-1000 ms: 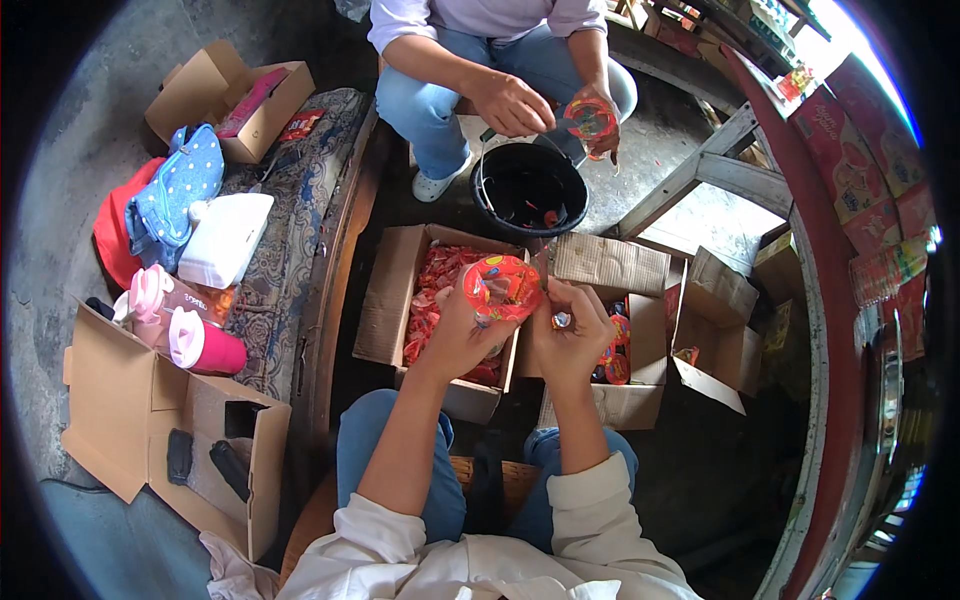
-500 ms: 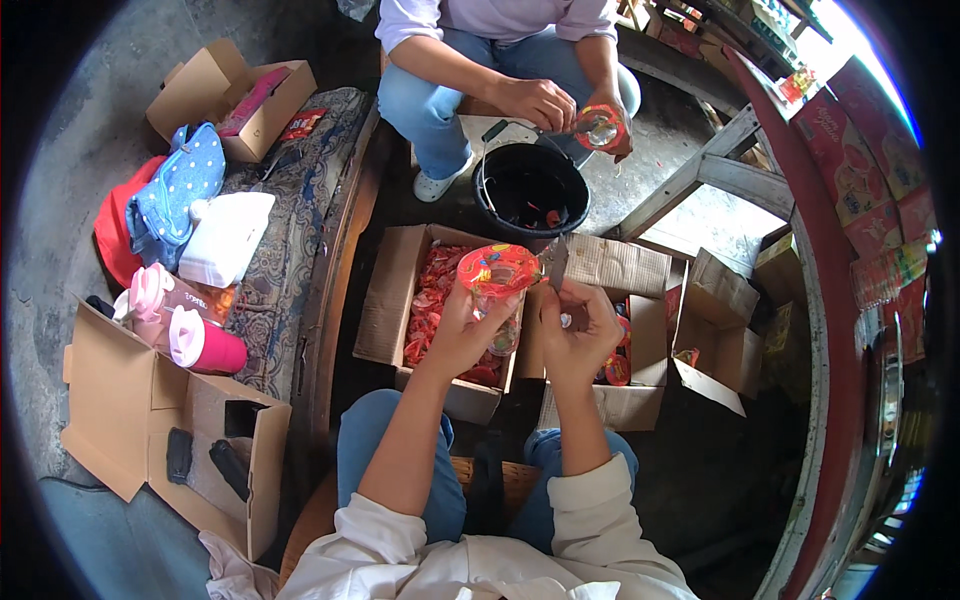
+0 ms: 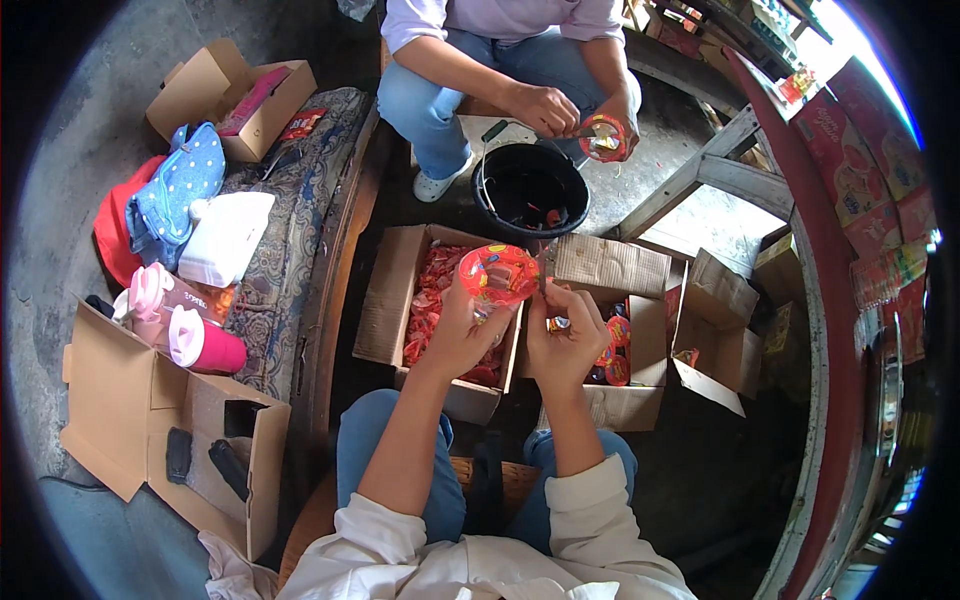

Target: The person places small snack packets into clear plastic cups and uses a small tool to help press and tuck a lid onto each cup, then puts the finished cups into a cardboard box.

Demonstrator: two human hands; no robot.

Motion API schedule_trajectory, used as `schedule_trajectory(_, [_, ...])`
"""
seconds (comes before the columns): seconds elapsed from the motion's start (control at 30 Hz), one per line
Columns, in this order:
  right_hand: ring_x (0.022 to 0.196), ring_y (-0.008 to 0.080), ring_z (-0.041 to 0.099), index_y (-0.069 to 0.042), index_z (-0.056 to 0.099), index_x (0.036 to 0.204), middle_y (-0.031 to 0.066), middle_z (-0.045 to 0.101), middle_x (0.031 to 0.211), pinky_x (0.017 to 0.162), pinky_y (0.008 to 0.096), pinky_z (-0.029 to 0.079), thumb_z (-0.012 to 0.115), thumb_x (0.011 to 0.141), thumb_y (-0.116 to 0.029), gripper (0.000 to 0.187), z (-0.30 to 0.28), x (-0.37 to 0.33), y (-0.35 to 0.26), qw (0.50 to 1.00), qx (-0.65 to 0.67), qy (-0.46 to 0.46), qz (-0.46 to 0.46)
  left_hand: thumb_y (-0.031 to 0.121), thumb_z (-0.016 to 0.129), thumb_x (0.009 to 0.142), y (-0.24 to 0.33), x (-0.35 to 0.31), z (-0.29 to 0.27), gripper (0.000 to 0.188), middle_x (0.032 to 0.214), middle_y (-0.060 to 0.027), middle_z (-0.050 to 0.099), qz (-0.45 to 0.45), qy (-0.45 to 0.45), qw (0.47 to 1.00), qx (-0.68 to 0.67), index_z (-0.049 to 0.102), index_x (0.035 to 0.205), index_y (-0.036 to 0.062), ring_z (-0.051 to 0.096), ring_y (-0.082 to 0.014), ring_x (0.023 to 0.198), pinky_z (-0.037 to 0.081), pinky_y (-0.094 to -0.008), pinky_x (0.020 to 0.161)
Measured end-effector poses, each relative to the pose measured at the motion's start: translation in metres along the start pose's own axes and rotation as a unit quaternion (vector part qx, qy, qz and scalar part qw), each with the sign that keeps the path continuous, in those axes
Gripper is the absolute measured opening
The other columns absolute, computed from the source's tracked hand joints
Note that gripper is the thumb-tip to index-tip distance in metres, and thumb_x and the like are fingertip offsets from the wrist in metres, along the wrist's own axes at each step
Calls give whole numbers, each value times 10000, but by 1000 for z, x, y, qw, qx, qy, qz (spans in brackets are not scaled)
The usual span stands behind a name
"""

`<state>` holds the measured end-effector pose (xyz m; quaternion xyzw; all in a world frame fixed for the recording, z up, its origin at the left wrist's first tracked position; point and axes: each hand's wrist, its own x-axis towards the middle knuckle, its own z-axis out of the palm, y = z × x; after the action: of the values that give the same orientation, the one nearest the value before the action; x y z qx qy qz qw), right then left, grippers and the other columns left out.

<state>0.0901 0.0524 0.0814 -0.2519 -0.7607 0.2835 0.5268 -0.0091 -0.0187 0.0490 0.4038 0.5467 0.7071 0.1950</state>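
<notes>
My left hand is closed around a clear plastic cup with a red printed ring on its top, held above a cardboard box of red film scraps. Pinched in my right hand is a small knife, its blade upright at the right edge of the cup's rim. Under my right hand, an open carton holds several red-topped cups. Across from me, a co-worker's hand works a blade at a similar cup.
A black bucket with a wire handle stands between us. To the left, a cushioned bench carries a polka-dot bag, a white container and a pink tumbler. On the right are another open box and a wooden frame.
The cup in my left hand has tipped, so its top shows rounder. My right hand has shifted slightly left, bringing the blade against the rim. The co-worker's cup has turned too.
</notes>
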Motion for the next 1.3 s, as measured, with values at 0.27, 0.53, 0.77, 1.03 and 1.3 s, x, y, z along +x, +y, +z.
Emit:
schedule_trajectory(0.27, [615,169,621,24,644,854,103,605,693,557,248,480,627,678,111,197,-3,3,1,1000,5,-4,17,149,651,778,7,2,-5,438,982,-125,632,48,-44,993,101,482,1153,-2,622,-242,937,464,-340,812])
schedule_trajectory(0.53, [630,169,623,23,656,920,111,618,721,570,247,482,632,687,109,250,-4,5,9,999,15,-29,-6,111,647,763,8,-3,-9,434,1003,-93,624,-82,-72,994,-11,490,1156,14,603,-174,941,459,-314,816])
schedule_trajectory(0.77, [642,143,625,15,668,936,107,641,748,574,250,479,659,691,88,255,-5,6,9,996,66,-27,46,108,678,760,3,-4,-4,436,1023,-65,617,-74,-65,995,-28,505,1149,13,581,-144,973,447,-294,842])
schedule_trajectory(1.03, [628,143,626,11,669,872,102,636,700,565,238,467,671,686,77,198,1,2,2,996,83,-6,37,96,657,812,13,2,-8,335,1043,-64,611,-124,3,988,-93,545,1113,0,568,-125,976,445,-280,857])
schedule_trajectory(1.3, [585,144,596,-6,657,852,91,614,686,524,233,448,669,677,84,198,0,1,-5,998,56,-5,-32,78,653,817,14,2,-6,354,1058,-60,600,-119,13,987,-107,520,1136,3,565,-115,975,452,-272,851])
